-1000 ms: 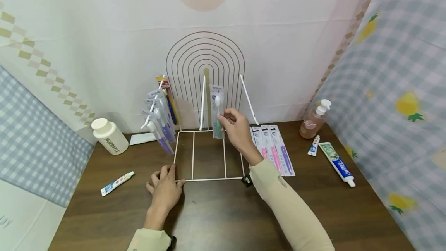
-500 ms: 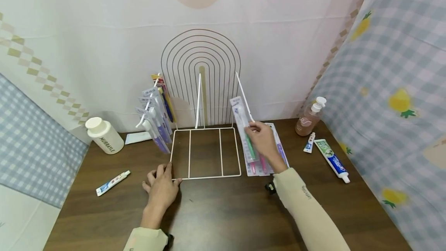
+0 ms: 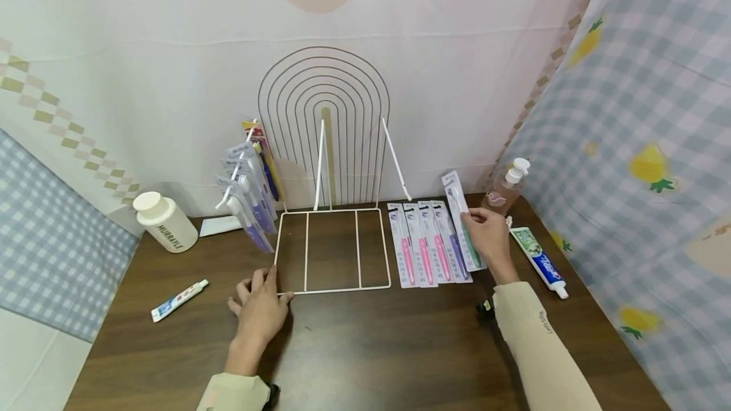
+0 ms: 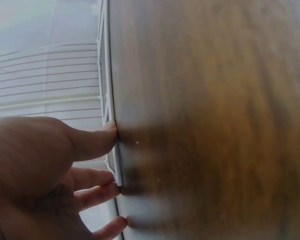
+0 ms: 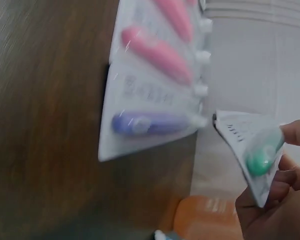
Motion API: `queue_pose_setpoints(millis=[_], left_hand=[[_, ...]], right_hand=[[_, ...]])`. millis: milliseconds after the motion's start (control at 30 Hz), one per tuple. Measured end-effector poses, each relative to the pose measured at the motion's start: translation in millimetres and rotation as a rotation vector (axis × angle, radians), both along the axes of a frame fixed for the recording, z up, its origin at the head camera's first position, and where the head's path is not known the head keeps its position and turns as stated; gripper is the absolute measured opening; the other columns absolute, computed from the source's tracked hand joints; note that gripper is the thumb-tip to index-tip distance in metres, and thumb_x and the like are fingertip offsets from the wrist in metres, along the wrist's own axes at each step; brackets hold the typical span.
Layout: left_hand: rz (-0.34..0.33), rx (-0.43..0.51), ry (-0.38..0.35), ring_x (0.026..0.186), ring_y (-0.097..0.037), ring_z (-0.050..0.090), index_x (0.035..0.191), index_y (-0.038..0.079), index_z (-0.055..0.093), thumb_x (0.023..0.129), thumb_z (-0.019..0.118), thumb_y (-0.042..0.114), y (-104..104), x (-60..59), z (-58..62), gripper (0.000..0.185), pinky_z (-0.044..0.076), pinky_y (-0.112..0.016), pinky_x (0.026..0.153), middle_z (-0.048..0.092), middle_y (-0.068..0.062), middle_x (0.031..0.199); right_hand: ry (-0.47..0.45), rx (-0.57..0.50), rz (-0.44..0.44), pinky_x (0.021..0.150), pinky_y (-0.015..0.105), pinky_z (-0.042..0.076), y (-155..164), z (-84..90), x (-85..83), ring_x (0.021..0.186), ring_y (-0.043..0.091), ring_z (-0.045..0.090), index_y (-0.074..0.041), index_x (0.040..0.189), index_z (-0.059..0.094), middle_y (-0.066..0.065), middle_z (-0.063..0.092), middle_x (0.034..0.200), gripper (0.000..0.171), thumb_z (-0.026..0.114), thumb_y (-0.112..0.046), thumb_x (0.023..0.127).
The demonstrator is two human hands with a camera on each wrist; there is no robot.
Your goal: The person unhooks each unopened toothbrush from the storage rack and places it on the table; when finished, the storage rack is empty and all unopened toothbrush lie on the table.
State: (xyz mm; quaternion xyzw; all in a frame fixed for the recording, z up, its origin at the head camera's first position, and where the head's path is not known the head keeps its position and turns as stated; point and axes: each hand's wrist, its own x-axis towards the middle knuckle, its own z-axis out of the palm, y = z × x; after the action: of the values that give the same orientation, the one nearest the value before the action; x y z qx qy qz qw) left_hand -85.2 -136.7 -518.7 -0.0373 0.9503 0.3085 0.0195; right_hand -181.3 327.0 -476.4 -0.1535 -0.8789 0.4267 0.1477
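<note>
My right hand [image 3: 485, 233] pinches a packaged green-handled toothbrush [image 3: 464, 217] [image 5: 255, 152], its lower end at the right end of a row of packaged pink and purple toothbrushes [image 3: 425, 243] [image 5: 157, 85] lying on the brown table. My left hand [image 3: 259, 300] [image 4: 45, 175] rests flat on the table, its fingers touching the front left corner of the white wire rack [image 3: 331, 249] [image 4: 112, 135]. Several packaged toothbrushes [image 3: 251, 189] hang on the rack's left prong. The middle and right prongs are bare.
A white bottle [image 3: 165, 221] stands at the back left, with a small toothpaste tube [image 3: 178, 300] in front of it. A pump bottle [image 3: 505, 186] [image 5: 210, 220], a small tube and a large toothpaste tube [image 3: 539, 259] sit to the right. Curtains close in both sides.
My right hand carried the green toothbrush pack from the rack's middle prong rightward and down to the row on the table. The left hand stayed at the rack's corner.
</note>
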Motion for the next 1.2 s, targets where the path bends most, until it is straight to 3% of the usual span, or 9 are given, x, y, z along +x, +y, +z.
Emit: queue_pose_setpoints(millis=[100, 300, 600, 800, 1033, 1200], left_hand=[[-0.002, 0.002, 0.005, 0.15, -0.064, 0.03, 0.168, -0.006, 0.047, 0.109, 0.075, 0.021, -2, -0.9, -2.9, 0.071, 0.011, -0.098, 0.117, 0.047, -0.028, 0.165], [-0.002, -0.017, -0.073, 0.155, -0.063, 0.027, 0.172, -0.005, 0.043, 0.112, 0.071, 0.021, 1, -0.3, 9.2, 0.071, 0.008, -0.097, 0.121, 0.044, -0.027, 0.17], [0.002, 0.002, 0.004, 0.15, -0.065, 0.03, 0.168, -0.006, 0.048, 0.109, 0.075, 0.02, 1, 0.8, 1.8, 0.07, 0.01, -0.098, 0.118, 0.048, -0.028, 0.164], [0.003, 0.006, 0.003, 0.15, -0.064, 0.03, 0.168, -0.006, 0.049, 0.109, 0.075, 0.02, 1, 1.0, 1.9, 0.07, 0.01, -0.097, 0.119, 0.048, -0.027, 0.164], [0.007, -0.003, -0.005, 0.151, -0.064, 0.029, 0.168, -0.006, 0.047, 0.109, 0.074, 0.02, 0, 0.4, 1.0, 0.07, 0.01, -0.097, 0.118, 0.047, -0.027, 0.165], [0.007, -0.001, -0.031, 0.152, -0.063, 0.029, 0.169, -0.006, 0.047, 0.109, 0.074, 0.018, 2, 1.1, 6.8, 0.07, 0.01, -0.097, 0.119, 0.047, -0.027, 0.166]], right_hand=[[-0.072, 0.045, -0.018, 0.081, 0.031, 0.049, 9, -6.0, 2.0, 0.079, 0.012, 0.066, 0.0, 0.131, 0.083, 0.025, 0.085, 0.119, 0.038, 0.071, -0.03, 0.111], [-0.18, 0.055, -0.021, 0.079, 0.037, 0.051, 14, -17.0, 4.4, 0.093, 0.033, 0.074, -0.001, 0.136, 0.081, 0.026, 0.083, 0.125, 0.041, 0.068, -0.033, 0.114], [-0.278, 0.053, 0.012, 0.079, 0.039, 0.05, 16, -27.2, 4.4, 0.091, 0.03, 0.072, 0.003, 0.139, 0.079, 0.028, 0.081, 0.128, 0.045, 0.064, -0.033, 0.116], [-0.305, 0.075, -0.006, 0.086, 0.048, 0.053, 16, -31.0, 2.3, 0.096, 0.034, 0.073, 0.001, 0.138, 0.079, 0.027, 0.081, 0.129, 0.045, 0.063, -0.034, 0.115], [-0.306, 0.181, -0.044, 0.09, 0.062, 0.056, 14, -34.1, 2.1, 0.102, 0.044, 0.077, 0.002, 0.132, 0.081, 0.028, 0.082, 0.125, 0.044, 0.063, -0.035, 0.115], [-0.289, 0.211, -0.06, 0.091, 0.064, 0.058, 14, -37.5, 2.9, 0.103, 0.047, 0.077, 0.004, 0.123, 0.082, 0.028, 0.083, 0.118, 0.041, 0.063, -0.031, 0.112]])
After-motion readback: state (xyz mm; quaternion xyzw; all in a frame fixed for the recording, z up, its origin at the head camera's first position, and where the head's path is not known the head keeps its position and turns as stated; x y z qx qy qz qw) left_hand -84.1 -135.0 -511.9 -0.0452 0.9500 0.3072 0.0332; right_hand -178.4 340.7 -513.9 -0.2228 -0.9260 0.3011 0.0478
